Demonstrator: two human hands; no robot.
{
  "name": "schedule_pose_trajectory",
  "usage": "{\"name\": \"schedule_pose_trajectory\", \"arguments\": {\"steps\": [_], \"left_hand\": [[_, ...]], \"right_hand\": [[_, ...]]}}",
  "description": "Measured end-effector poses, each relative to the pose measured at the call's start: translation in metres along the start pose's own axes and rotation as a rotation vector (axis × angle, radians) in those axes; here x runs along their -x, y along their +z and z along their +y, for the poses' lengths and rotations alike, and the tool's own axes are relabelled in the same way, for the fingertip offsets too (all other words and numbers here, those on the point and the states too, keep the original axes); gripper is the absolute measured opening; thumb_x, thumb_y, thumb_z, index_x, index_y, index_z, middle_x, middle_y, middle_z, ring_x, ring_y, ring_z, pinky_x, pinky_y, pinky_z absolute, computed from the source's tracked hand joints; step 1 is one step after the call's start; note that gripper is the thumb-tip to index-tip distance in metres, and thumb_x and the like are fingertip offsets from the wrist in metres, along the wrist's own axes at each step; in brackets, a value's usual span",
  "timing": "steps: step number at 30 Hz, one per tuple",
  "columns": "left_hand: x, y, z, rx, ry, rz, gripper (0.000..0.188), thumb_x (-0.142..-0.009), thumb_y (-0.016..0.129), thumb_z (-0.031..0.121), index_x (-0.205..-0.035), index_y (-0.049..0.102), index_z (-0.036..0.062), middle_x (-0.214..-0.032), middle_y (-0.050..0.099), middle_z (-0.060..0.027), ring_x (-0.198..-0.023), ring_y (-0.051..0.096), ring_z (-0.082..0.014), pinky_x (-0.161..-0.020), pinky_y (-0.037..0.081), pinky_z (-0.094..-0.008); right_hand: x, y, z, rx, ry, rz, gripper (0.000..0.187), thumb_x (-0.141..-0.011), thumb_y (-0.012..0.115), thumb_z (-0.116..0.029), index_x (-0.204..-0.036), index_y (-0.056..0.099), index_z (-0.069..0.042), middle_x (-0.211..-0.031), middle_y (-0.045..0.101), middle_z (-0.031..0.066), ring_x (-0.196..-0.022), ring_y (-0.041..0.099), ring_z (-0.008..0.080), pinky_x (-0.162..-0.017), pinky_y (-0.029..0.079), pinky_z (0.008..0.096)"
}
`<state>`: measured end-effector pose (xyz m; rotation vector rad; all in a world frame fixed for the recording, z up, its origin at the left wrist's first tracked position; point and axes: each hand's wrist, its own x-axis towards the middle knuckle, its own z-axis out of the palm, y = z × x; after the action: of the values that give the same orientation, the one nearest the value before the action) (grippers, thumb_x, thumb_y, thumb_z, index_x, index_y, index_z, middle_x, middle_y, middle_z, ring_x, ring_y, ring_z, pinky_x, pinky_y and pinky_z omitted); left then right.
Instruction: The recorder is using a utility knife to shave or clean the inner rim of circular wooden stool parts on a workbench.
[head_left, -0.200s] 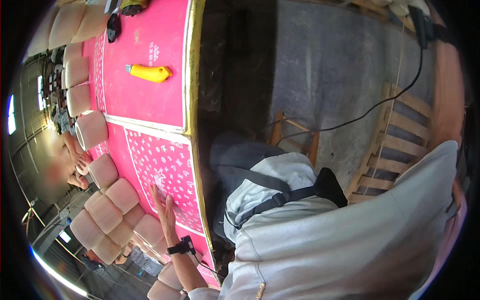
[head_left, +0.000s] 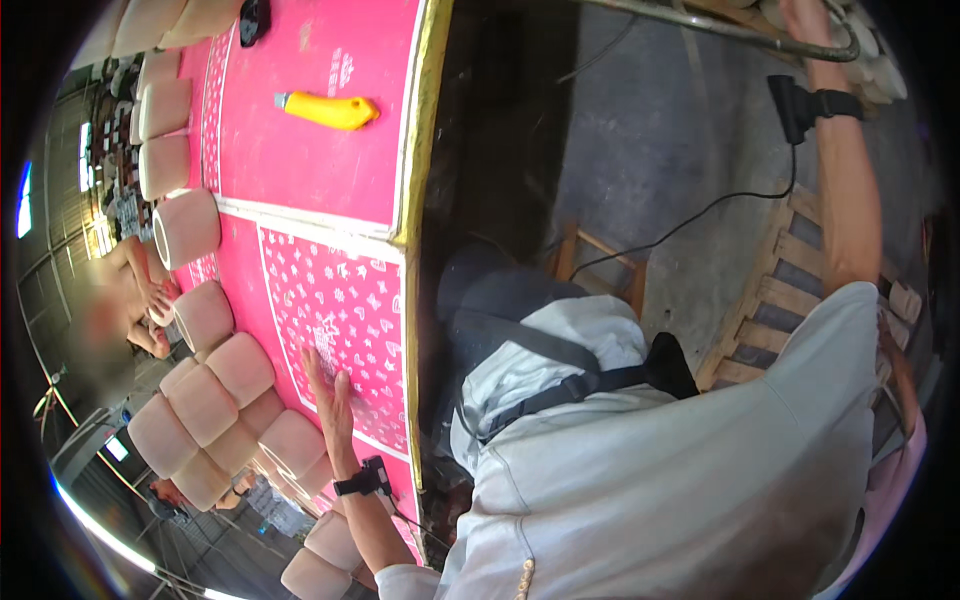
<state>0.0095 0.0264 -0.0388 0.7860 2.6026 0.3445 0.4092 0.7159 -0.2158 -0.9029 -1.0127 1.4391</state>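
My left hand (head_left: 332, 395) is stretched out with its fingers apart, over the pink, white-patterned tabletop (head_left: 360, 290). A black device is strapped on that wrist. Farther up the table lies a yellow utility knife (head_left: 332, 110), its blade end pointing left, away from both hands. My right arm reaches to the far upper right, where my right hand (head_left: 803, 18) is partly cut off by the picture's edge. A curved metal tube (head_left: 740, 38) passes right beside it. The fingers there are hidden, so I cannot make out whether they grip the tube.
Hollow off-white ceramic-looking blocks (head_left: 187, 228) line the table's left side, several stacked. Beyond them is another person (head_left: 145, 290), hands near the blocks. A black object (head_left: 254, 22) lies at the far end. On the floor at right stands a wooden pallet (head_left: 770, 310); a black cable (head_left: 690, 222) hangs from my right wrist.
My right arm has come farther into view, its hand now beside the metal tube, which has also appeared. The left hand stays over the patterned surface. The whole view has shifted slightly.
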Motion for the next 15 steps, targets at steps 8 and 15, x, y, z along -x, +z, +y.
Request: {"name": "schedule_pose_trajectory", "arguments": {"steps": [8, 15], "left_hand": [[0.0, 0.011, -0.031, 0.133, 0.046, 0.004, 0.066, -0.093, 0.058, 0.011, -0.151, 0.028, 0.0021, -0.161, 0.014, -0.0173, -0.15, 0.01, -0.0283, -0.12, 0.012, -0.0392], [0.0, 0.006, -0.033, 0.181, 0.044, 0.002, 0.068, -0.094, 0.06, 0.014, -0.152, 0.027, 0.003, -0.162, 0.011, -0.0158, -0.149, 0.011, -0.0265, -0.12, 0.013, -0.0394]], "right_hand": [[0.084, 0.018, 0.084, 0.091, 0.576, -0.15, 0.049, -0.094, 0.064, -0.032, -0.119, 0.049, 0.007, -0.121, 0.059, 0.0262, -0.115, 0.061, 0.032, -0.099, 0.052, 0.0364], [0.066, 0.021, 0.091, -0.184, 0.576, 0.026, 0.037, -0.097, 0.057, -0.01, -0.124, 0.044, 0.014, -0.131, 0.049, 0.033, -0.122, 0.053, 0.0444, -0.11, 0.044, 0.046]]}}
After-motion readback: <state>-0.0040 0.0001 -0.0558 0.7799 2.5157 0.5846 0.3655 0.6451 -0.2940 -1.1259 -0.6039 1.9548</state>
